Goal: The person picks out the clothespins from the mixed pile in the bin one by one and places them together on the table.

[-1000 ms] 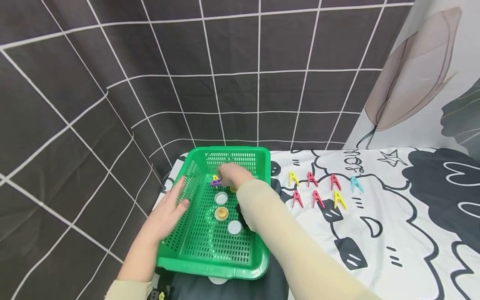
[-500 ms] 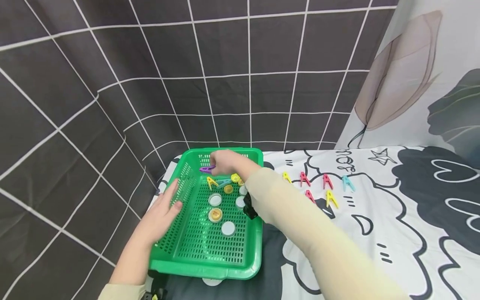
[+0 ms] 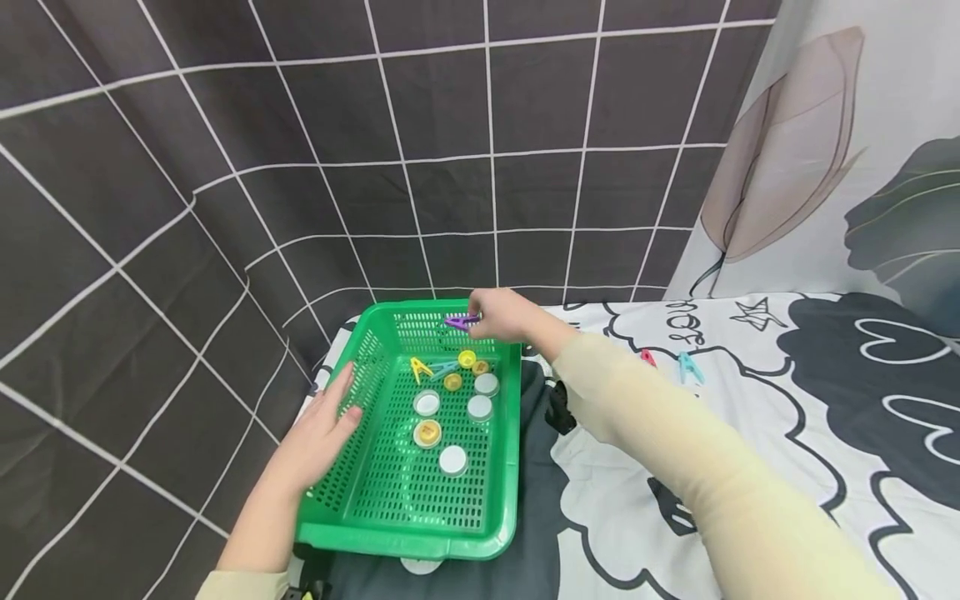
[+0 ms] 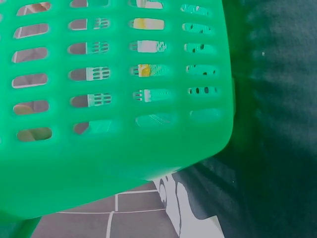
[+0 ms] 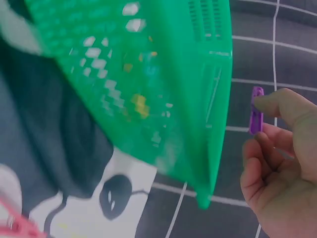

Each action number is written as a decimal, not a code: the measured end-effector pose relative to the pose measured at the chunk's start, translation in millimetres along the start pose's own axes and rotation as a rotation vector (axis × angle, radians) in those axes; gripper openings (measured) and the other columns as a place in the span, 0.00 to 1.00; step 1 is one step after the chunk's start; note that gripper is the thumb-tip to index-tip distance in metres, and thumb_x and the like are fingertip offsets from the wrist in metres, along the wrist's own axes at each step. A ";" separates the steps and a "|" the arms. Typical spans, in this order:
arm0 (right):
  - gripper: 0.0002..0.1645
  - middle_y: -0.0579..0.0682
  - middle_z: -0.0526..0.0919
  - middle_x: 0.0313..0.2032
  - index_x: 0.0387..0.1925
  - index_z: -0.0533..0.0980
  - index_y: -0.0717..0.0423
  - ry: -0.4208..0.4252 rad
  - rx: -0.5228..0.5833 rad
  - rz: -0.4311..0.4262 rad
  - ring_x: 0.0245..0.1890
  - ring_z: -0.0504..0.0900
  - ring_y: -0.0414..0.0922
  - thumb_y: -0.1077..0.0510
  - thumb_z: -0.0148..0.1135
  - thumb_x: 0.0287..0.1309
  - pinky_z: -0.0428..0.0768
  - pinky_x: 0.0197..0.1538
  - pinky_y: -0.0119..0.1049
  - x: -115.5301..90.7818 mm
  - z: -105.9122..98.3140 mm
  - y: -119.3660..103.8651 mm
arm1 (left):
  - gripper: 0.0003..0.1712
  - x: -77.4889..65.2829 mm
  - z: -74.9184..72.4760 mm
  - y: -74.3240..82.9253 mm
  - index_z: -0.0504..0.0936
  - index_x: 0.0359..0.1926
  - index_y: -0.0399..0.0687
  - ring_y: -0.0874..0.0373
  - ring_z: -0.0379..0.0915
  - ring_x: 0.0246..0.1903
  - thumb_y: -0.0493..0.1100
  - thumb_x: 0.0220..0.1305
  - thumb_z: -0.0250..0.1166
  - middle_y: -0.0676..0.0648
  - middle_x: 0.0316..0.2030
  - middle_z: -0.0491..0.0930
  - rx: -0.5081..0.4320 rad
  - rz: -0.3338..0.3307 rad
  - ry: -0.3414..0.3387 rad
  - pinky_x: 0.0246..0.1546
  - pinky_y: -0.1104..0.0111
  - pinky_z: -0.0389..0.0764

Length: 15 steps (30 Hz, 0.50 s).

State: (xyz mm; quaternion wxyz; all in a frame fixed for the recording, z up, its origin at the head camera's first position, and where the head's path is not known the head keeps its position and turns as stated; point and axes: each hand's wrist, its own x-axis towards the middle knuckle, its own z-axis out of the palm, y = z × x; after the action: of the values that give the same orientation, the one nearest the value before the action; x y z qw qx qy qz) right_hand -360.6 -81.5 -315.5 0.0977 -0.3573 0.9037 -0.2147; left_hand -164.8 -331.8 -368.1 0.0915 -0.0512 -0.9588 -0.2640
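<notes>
A purple clothespin (image 3: 461, 322) is pinched between the thumb and fingers of my right hand (image 3: 504, 317), above the far right rim of the green basket (image 3: 408, 543). The right wrist view shows the same clothespin (image 5: 256, 110) at the fingertips, outside the basket wall. My left hand (image 3: 318, 429) lies with straight fingers against the basket's left side. Inside the basket are a yellow clothespin (image 3: 420, 369), a blue clothespin (image 3: 444, 370), several white caps (image 3: 453, 460) and several yellow round pieces (image 3: 452, 382). In the left wrist view the slotted basket wall (image 4: 109, 144) hides the left hand.
Right of the basket, a blue clothespin (image 3: 689, 367) and a red clothespin (image 3: 648, 357) lie on the patterned cloth (image 3: 757, 433); my right sleeve (image 3: 675, 442) covers the area beside them. A dark gridded curtain (image 3: 420, 108) hangs behind and to the left.
My right hand rises out of the basket with the purple clothespin and moves right to the far rim. The left hand stays at the basket's side. The head view shifts slightly.
</notes>
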 end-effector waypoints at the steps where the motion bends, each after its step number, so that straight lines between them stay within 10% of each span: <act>1: 0.20 0.52 0.80 0.38 0.46 0.73 0.60 0.019 0.000 0.004 0.33 0.74 0.46 0.57 0.61 0.51 0.75 0.38 0.38 -2.5 -1.7 4.3 | 0.35 -0.1 0.5 -0.4 0.47 0.72 0.39 0.35 0.51 0.65 0.53 0.73 0.42 0.32 0.66 0.58 -0.003 0.001 0.001 0.65 0.45 0.45; 15: 0.19 0.53 0.76 0.27 0.38 0.72 0.64 0.205 0.044 0.136 0.26 0.72 0.47 0.54 0.62 0.49 0.71 0.28 0.37 -61.7 -17.4 84.9 | 0.36 -0.6 0.3 -1.5 0.47 0.73 0.40 0.35 0.49 0.66 0.54 0.73 0.42 0.33 0.66 0.58 0.014 -0.008 -0.001 0.66 0.45 0.45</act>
State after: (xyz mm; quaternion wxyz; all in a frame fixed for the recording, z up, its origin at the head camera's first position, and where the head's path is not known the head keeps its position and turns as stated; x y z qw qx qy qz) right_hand -372.8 21.8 -337.5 0.0270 -0.2693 0.9262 -0.2625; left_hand -164.5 -332.9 -369.2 0.0905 -0.0468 -0.9608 -0.2578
